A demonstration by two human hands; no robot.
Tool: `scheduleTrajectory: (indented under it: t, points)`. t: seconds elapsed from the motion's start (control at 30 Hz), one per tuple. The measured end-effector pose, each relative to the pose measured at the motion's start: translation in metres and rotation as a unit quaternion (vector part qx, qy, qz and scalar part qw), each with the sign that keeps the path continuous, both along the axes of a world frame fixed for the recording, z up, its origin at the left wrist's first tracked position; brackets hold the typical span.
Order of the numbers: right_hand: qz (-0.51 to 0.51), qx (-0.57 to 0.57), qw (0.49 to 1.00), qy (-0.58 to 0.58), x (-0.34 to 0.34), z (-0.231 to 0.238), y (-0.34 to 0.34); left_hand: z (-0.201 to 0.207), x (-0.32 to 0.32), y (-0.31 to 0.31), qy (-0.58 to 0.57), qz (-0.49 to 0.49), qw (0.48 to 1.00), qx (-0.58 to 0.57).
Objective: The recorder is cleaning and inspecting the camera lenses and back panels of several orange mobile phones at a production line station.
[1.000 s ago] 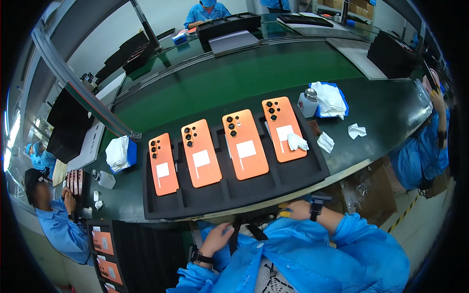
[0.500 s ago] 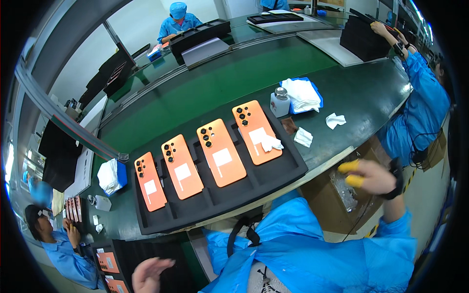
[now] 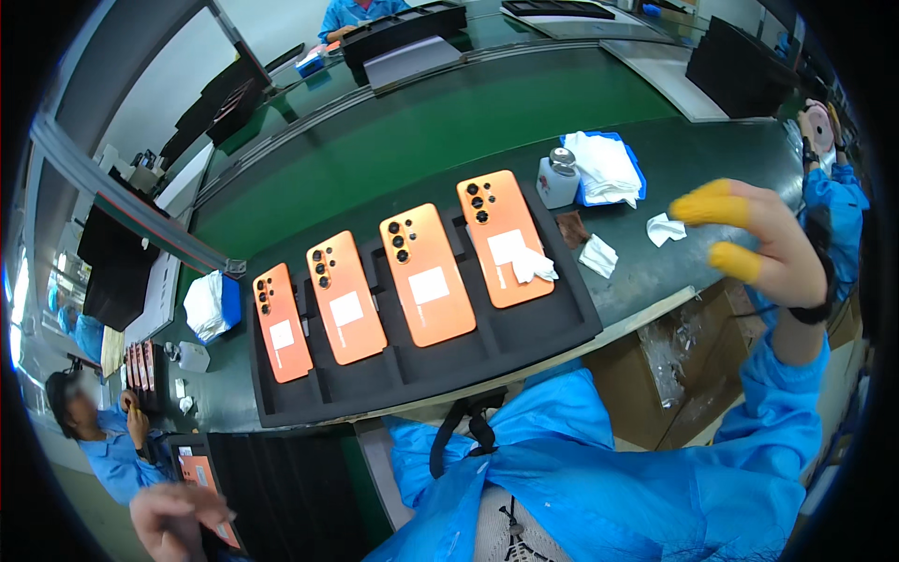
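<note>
My right hand point(image 3: 773, 248) is raised over the right end of the table, nearest to a crumpled white cloth point(image 3: 665, 229). Its fingers are apart and hold nothing; yellow finger covers sit on its tips. Low at the left, my left hand point(image 3: 173, 515) is blurred over a second black tray point(image 3: 290, 487); its fingers look loosely stretched, with nothing visible in them. It partly hides an orange phone point(image 3: 198, 468) there. In front of me, a black tray point(image 3: 468, 370) holds several orange phones point(image 3: 428, 276), camera side up, each with a white label. A crumpled white wipe point(image 3: 534, 265) lies on the rightmost phone.
A pump bottle point(image 3: 558, 178) stands beside a blue bin of white cloths point(image 3: 604, 169); another such bin point(image 3: 208, 306) is at the left. A cardboard box point(image 3: 627, 384) sits below the table's edge. Co-workers sit at left, far side and right.
My right hand has risen forward over the table's right end. My left hand has moved left over the second tray. The view has shifted slightly; the phones stay in their tray.
</note>
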State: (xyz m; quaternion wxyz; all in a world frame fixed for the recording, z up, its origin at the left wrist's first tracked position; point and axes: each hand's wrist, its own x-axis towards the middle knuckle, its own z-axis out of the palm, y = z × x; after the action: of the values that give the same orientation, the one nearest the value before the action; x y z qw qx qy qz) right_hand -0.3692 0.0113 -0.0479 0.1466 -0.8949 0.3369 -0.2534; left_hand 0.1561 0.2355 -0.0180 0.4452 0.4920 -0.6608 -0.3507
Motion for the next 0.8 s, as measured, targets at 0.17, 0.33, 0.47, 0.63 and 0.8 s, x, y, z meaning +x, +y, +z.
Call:
scheduleTrajectory:
  t: [0.17,0.33,0.47,0.63,0.8]
  points:
    - [-0.013,0.075,0.997,0.019,0.052,-0.082,-0.016,-0.068,-0.088,-0.115,0.003,0.139,0.980,0.143]
    - [-0.095,-0.007,0.995,0.009,0.088,-0.140,-0.027,-0.136,-0.149,-0.166,-0.202,-0.017,0.979,-0.009]
    - [-0.095,-0.085,0.989,0.079,0.098,-0.159,-0.034,-0.158,-0.170,-0.197,-0.279,-0.100,0.951,-0.082]
    - [-0.133,-0.115,0.983,0.059,0.097,-0.141,-0.059,-0.170,-0.174,-0.222,-0.337,-0.177,0.923,-0.055]
    - [-0.098,-0.104,0.988,0.062,0.111,-0.140,-0.097,-0.179,-0.184,-0.238,-0.374,-0.214,0.901,-0.051]
